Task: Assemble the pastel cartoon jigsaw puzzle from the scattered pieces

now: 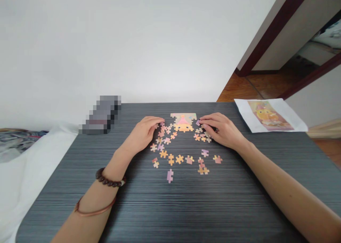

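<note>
A partly joined jigsaw puzzle (pixel 183 121) lies at the far middle of the table, showing a pink hat above a yellow head with dark eyes. To its left is my left hand (pixel 145 131), thumb and fingers drawn together on a small purple puzzle piece (pixel 162 124) beside other loose pieces. On the other side, my right hand (pixel 222 129) has a purple jigsaw piece (pixel 198 122) at its fingertips, close to the puzzle's right edge. Loose pieces (pixel 179 159) in orange, pink and purple spread in an arc nearer to me. A lone purple piece (pixel 169 176) lies closest.
At the right rear, a paper sheet (pixel 245 115) bears a printed yellow character. A pixelated dark object (pixel 99 115) rests at the table's left rear. The dark striped table (pixel 186 211) meets a white wall (pixel 160 44). White bedding (pixel 32 165) borders its left side.
</note>
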{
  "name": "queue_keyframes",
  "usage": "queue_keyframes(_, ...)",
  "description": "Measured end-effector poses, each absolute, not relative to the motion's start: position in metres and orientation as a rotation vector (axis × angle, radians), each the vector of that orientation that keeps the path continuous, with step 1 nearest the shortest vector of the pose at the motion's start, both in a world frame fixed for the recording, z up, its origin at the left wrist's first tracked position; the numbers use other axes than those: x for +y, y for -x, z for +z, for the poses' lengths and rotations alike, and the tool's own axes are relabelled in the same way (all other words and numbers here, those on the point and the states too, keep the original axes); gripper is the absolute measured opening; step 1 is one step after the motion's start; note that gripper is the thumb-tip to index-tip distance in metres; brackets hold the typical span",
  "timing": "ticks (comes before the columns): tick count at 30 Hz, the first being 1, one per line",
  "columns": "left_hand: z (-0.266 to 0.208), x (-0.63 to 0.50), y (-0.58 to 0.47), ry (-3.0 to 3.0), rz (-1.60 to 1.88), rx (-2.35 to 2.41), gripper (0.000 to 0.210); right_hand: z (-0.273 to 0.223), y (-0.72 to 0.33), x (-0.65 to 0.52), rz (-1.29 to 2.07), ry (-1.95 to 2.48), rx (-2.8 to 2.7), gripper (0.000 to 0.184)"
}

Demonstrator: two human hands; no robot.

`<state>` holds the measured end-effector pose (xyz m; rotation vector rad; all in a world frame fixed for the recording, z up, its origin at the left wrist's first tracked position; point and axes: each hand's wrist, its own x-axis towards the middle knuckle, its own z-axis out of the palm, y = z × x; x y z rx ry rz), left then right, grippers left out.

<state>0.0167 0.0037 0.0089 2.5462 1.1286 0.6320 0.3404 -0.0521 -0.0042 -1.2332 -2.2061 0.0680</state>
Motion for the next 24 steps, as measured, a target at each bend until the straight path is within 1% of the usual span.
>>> queue_keyframes(6, 0.013, -0.002, -0.018, -2.491, 0.725, 1.101, 0.033, -0.003, -0.336, -0.048, 0.026, 1.224, -2.242, 0.028)
queue_keyframes(16, 0.011, -0.011, -0.03, -2.735, 0.733, 0.919, 0.027, -0.003, -0.334, -0.048, 0.023, 1.252, -2.199, 0.029)
queue_keyframes(19, 0.009, -0.007, -0.026, -2.726, 0.755, 0.982, 0.029, -0.004, -0.334, -0.048, 0.035, 1.253, -2.195, 0.029)
queue_keyframes(24, 0.005, 0.003, -0.011, -2.637, 0.744, 1.206, 0.038, -0.003, -0.334, -0.049, 0.047, 1.263, -2.194, 0.031)
